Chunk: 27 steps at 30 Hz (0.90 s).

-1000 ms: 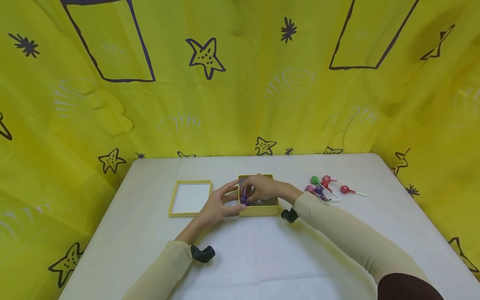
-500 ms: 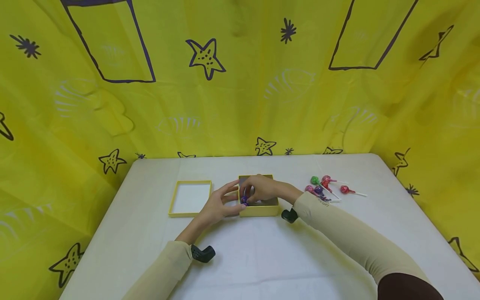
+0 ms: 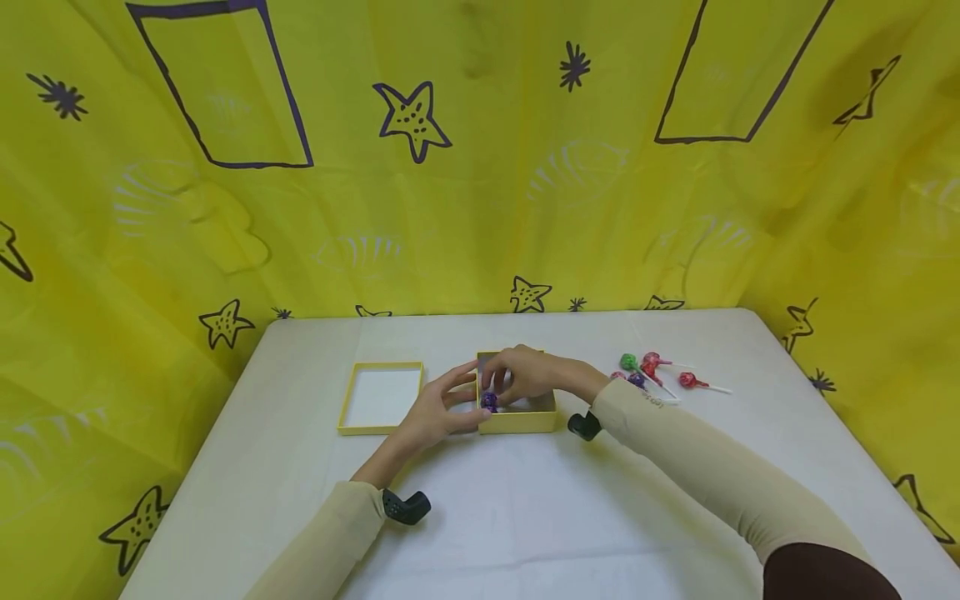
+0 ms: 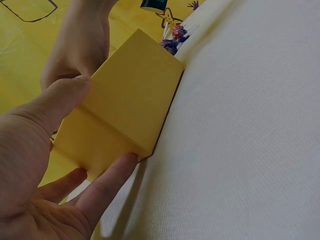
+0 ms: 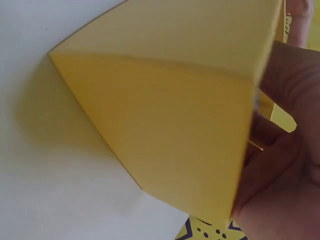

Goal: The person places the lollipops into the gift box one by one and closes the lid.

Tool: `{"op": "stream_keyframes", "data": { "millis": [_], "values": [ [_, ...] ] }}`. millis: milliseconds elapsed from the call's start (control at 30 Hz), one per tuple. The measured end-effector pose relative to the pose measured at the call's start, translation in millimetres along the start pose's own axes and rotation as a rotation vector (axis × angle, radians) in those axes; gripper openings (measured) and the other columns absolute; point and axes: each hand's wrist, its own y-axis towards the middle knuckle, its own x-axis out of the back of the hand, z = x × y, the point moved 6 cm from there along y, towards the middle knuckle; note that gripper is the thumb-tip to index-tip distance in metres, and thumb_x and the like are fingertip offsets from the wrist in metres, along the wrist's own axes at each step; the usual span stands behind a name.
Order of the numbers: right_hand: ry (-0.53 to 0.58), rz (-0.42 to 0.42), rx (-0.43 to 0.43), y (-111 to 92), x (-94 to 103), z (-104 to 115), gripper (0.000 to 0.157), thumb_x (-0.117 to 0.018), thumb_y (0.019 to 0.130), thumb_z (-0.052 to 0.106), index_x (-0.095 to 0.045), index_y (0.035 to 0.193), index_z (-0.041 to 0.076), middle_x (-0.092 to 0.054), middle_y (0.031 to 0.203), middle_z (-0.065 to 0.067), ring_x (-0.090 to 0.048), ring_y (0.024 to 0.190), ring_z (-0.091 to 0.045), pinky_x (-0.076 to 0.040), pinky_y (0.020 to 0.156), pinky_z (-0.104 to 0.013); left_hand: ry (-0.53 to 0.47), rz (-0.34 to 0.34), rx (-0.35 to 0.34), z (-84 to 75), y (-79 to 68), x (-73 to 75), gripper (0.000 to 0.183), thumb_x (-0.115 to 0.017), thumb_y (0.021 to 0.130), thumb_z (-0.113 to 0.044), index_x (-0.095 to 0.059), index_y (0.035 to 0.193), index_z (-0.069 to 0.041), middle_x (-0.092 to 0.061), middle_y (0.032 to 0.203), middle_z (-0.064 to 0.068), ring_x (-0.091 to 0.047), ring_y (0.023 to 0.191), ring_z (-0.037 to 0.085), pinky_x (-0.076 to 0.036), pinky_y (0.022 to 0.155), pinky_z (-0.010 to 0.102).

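Shows purple lollipop point(image 3: 490, 402) from head, hidden behind yellow box point(image 4: 135, 82) at left wrist; extends left fingers point(image 4: 111, 184); cannot tell right fingers' point(image 3: 493, 363) grasp.

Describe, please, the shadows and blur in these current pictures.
Head view: even light, soft shadow beneath the right sleeve; left wrist view: dimmer, shadow streak on the white tablecloth; right wrist view: shadow beside the yellow box, whose near edge looks blurred.
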Motion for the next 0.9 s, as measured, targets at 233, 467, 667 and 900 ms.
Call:
{"op": "stream_keyframes", "data": {
  "millis": [233,467,667,900],
  "values": [
    [-0.035,-0.01,0.01,-13.7,12.7,5.4,0.025,-0.077,0.092,0.011,-0.072,0.117,0.011,-0.073,0.103,-0.002,-0.069,0.091,-0.016,-0.058,0.086,-0.034,-0.008,-0.012,0.011,2.2,0.0,-0.6,0.084,-0.084,0.088,-0.014,-0.04,0.159,-0.022,-0.044,0.156,0.017,-0.055,0.134,0.037,-0.053,0.102,0.046],
    [-0.025,-0.077,0.046,-29.7,29.8,10.3,0.031,-0.079,0.092,0.016,-0.071,0.12,0.008,-0.073,0.105,-0.006,-0.067,0.091,-0.017,-0.058,0.083,-0.031,-0.016,-0.019,0.019,2.4,0.6,-0.8,0.086,-0.085,0.086,-0.015,-0.04,0.159,-0.022,-0.045,0.156,0.017,-0.055,0.134,0.036,-0.053,0.102,0.046],
    [-0.015,-0.136,0.071,-42.2,42.2,11.2,0.03,-0.08,0.091,0.015,-0.071,0.12,0.013,-0.073,0.106,-0.009,-0.067,0.09,-0.016,-0.058,0.08,-0.03,-0.009,-0.019,0.02,2.3,1.3,-0.7,0.087,-0.085,0.086,-0.015,-0.039,0.159,-0.02,-0.045,0.156,0.017,-0.055,0.134,0.037,-0.053,0.102,0.046],
    [-0.022,-0.207,0.064,-57.3,54.8,10.4,0.033,-0.079,0.091,0.014,-0.07,0.122,0.011,-0.073,0.108,-0.006,-0.068,0.09,-0.017,-0.059,0.081,-0.035,0.006,-0.015,0.04,2.6,2.0,-0.1,0.087,-0.085,0.087,-0.019,-0.038,0.16,-0.022,-0.043,0.157,0.015,-0.054,0.135,0.036,-0.052,0.103,0.048]
  ]
}}
